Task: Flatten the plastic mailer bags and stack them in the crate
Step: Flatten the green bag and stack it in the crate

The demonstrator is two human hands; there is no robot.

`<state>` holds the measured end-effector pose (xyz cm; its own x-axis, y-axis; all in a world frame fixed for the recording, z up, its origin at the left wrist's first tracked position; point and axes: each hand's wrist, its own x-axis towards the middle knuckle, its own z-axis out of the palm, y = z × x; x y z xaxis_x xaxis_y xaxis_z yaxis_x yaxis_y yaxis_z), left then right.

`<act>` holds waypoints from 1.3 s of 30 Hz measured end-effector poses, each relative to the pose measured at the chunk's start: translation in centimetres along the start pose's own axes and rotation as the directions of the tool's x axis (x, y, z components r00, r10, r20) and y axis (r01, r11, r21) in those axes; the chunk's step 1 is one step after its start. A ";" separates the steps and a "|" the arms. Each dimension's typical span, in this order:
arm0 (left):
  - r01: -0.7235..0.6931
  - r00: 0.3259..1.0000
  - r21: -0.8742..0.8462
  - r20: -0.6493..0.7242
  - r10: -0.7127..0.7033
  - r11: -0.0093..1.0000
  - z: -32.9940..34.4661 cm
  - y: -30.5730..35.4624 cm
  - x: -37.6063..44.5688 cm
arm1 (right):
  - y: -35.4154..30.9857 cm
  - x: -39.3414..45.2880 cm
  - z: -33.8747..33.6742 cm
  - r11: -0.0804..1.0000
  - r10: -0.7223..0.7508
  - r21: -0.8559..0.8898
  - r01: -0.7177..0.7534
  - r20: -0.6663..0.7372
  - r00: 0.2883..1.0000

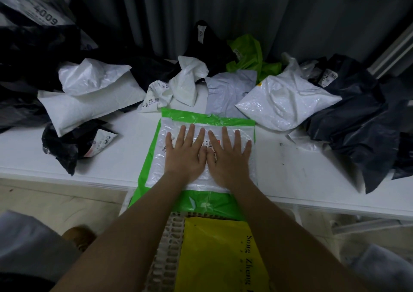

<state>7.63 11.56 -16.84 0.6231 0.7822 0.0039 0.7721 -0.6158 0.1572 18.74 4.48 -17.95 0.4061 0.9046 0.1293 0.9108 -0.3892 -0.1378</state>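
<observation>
Left hand (186, 152) and right hand (228, 155), fingers straight, gripping nothing, press flat the green-bordered white plastic mailer bag (156, 168) at the white tabletop's (290, 168) near edge, overhanging the perforated plastic crate (165, 258) for an easy drop.

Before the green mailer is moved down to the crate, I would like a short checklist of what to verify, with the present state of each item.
1. Both hands flat on green mailer: ok, left hand and right hand press it, fingers spread.
2. Mailer flattened: cannot tell, its surface looks wrinkled.
3. Mailer fully on table: not ok, its near end hangs over the edge.
4. Crate below, within reach: ok.
5. Crate stack lies flat: ok, yellow mailer lies flat on top.
6. Other bags clear of the green mailer: cannot tell, the white bag is close to its far corner.
</observation>
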 end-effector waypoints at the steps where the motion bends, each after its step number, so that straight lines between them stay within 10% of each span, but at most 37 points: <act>1: -0.001 1.000 0.000 0.000 0.001 1.000 0.0 0.0 0.0 | 0.0 0.0 -0.1 1.000 0.000 0.005 0.000 0.010 1.000; 30: 0.054 0.998 -0.039 0.040 -0.052 0.998 -0.6 0.2 -0.2 | 1.6 -0.3 -2.4 0.998 -0.051 -0.014 0.058 0.294 0.954; 39: 0.058 0.997 -0.042 0.043 -0.056 0.997 -0.4 0.1 -0.1 | 1.7 -2.1 -0.9 0.997 -0.064 0.034 0.062 0.061 0.996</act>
<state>7.60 11.45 -16.42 0.5835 0.8107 -0.0478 0.8010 -0.5649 0.1982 19.53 1.80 -17.59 0.3415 0.9367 0.0775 0.9312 -0.3261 -0.1628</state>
